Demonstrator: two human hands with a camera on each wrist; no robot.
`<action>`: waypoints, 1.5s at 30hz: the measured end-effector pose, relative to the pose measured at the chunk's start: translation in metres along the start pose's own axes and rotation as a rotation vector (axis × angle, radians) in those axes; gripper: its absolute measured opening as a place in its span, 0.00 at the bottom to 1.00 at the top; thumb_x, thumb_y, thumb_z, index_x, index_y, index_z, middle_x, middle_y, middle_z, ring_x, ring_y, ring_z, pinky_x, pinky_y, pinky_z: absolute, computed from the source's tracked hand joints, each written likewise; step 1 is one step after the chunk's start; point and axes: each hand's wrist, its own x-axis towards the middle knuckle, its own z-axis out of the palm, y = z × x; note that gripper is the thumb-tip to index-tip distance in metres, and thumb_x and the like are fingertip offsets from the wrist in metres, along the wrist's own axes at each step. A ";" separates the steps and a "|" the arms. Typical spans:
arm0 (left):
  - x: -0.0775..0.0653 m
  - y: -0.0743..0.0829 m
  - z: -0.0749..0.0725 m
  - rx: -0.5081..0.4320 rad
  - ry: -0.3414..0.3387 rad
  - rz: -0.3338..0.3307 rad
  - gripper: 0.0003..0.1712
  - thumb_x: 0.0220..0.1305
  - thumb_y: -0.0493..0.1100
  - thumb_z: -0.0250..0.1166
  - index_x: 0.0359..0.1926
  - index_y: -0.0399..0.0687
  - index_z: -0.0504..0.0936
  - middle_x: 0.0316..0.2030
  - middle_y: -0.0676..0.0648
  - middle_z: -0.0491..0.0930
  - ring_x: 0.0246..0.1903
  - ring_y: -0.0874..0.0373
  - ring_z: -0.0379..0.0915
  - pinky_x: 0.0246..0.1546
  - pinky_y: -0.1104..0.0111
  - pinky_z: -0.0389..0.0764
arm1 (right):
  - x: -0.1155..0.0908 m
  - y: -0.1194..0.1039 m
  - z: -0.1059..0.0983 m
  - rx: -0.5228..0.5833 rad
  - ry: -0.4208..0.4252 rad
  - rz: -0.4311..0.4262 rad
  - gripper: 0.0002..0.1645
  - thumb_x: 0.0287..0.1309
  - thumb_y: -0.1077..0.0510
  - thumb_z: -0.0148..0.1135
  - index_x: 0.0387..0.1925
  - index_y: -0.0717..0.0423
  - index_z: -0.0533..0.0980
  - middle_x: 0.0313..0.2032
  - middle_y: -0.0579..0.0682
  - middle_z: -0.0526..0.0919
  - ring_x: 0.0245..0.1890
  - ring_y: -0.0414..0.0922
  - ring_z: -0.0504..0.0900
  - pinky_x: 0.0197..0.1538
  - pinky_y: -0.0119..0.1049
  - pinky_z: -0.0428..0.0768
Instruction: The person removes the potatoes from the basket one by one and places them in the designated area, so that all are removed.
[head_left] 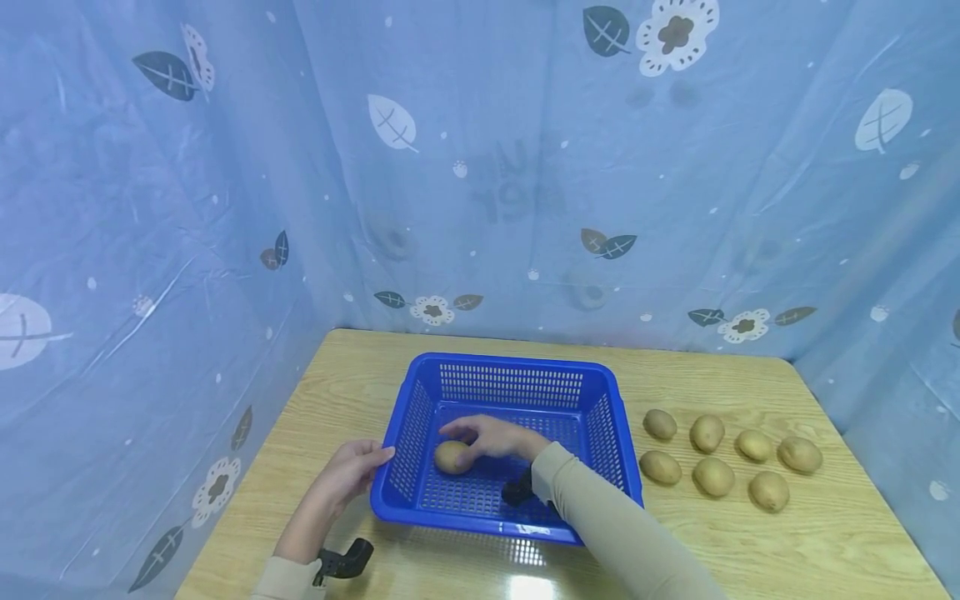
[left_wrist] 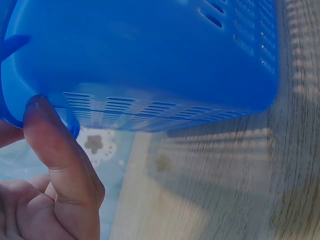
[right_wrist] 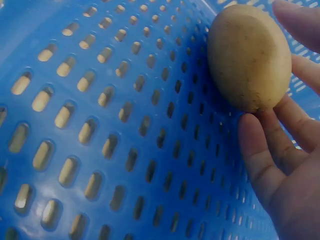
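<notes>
A blue perforated plastic basket (head_left: 510,527) stands on the table. My left hand (head_left: 351,477) grips its left rim, and in the left wrist view a fingertip presses the blue plastic (left_wrist: 140,50). Inside the basket, towards its left side, is a smooth tan potato (head_left: 452,457). My right hand (head_left: 491,437) reaches in over the right side and holds it loosely. In the right wrist view one fingertip touches the end of the potato (right_wrist: 250,57), other fingers pass behind it, and the upper finger stands apart from it.
To the right of the basket several potatoes (head_left: 713,477) lie in two rough rows on the wooden table (head_left: 675,542). A blue patterned curtain (head_left: 465,233) encloses the back and sides. A dark wrist mount (head_left: 348,558) sits at each sleeve.
</notes>
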 end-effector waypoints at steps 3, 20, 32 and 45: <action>0.000 0.000 0.000 -0.005 -0.004 -0.003 0.21 0.69 0.45 0.54 0.45 0.25 0.73 0.31 0.46 0.84 0.28 0.59 0.80 0.28 0.71 0.77 | 0.001 0.002 0.002 -0.024 -0.028 -0.010 0.35 0.48 0.58 0.69 0.61 0.51 0.71 0.61 0.50 0.73 0.62 0.50 0.71 0.64 0.46 0.65; -0.001 0.001 -0.001 -0.008 -0.007 -0.011 0.18 0.69 0.45 0.54 0.42 0.29 0.74 0.30 0.48 0.84 0.28 0.60 0.79 0.31 0.70 0.79 | 0.003 0.001 0.006 -0.141 -0.030 -0.007 0.41 0.40 0.65 0.70 0.60 0.42 0.72 0.53 0.48 0.73 0.48 0.43 0.72 0.53 0.41 0.71; 0.000 0.000 -0.001 -0.012 -0.024 0.004 0.19 0.69 0.44 0.54 0.43 0.27 0.73 0.28 0.50 0.83 0.25 0.63 0.76 0.27 0.73 0.76 | 0.003 0.001 0.002 -0.134 -0.058 -0.053 0.38 0.42 0.66 0.68 0.60 0.49 0.72 0.54 0.48 0.77 0.44 0.39 0.76 0.48 0.35 0.73; 0.000 0.000 0.001 0.005 -0.006 0.008 0.16 0.68 0.44 0.54 0.38 0.30 0.74 0.25 0.49 0.81 0.22 0.63 0.72 0.23 0.74 0.71 | 0.001 0.003 -0.002 -0.167 -0.016 0.004 0.37 0.40 0.63 0.71 0.58 0.50 0.73 0.50 0.48 0.79 0.41 0.41 0.75 0.45 0.36 0.73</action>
